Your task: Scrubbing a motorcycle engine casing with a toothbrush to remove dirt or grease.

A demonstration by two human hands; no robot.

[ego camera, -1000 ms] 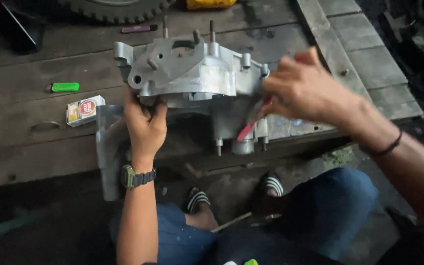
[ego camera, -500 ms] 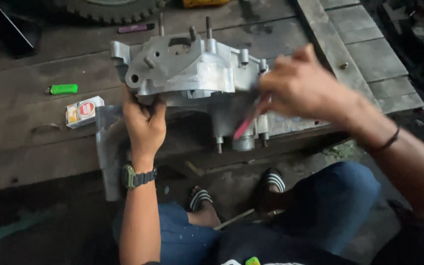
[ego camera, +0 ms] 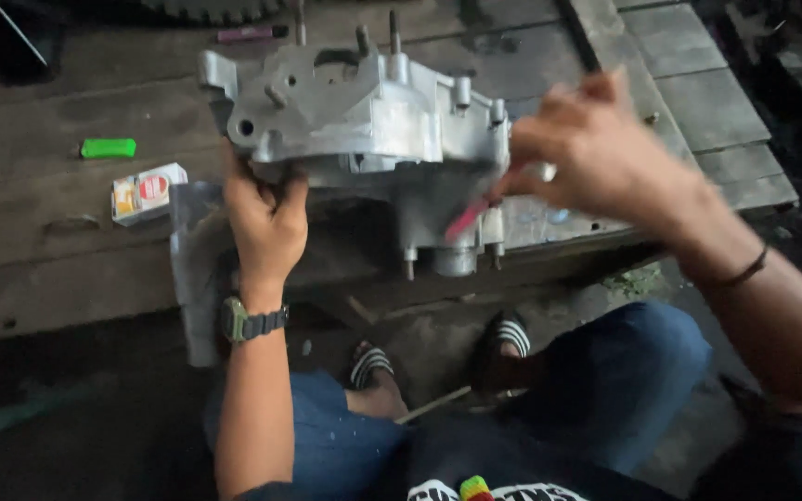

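A: Nearest first: blue jeans (ego camera: 624, 390) and striped sandals (ego camera: 512, 332), down below the counter (ego camera: 67, 269) edge.

B: And the hands?

A: Left hand (ego camera: 266, 223), green watch (ego camera: 237, 320) on the wrist, clamped on the lower left edge of a grey metal engine case (ego camera: 364, 121). Right hand (ego camera: 596, 153), pinched around a thin red-handled tool (ego camera: 468, 221), tip poking at the lower right part of the case.

B: Case sitting where?

A: On the wooden counter, near its front edge, studs sticking down past the edge and up from the top.

B: Anything further back?

A: Small red-and-white box (ego camera: 148, 193) and a green lighter (ego camera: 109, 147) off to the left, well apart from the case. Pink marker (ego camera: 251, 33) at the far edge, can't tell more.
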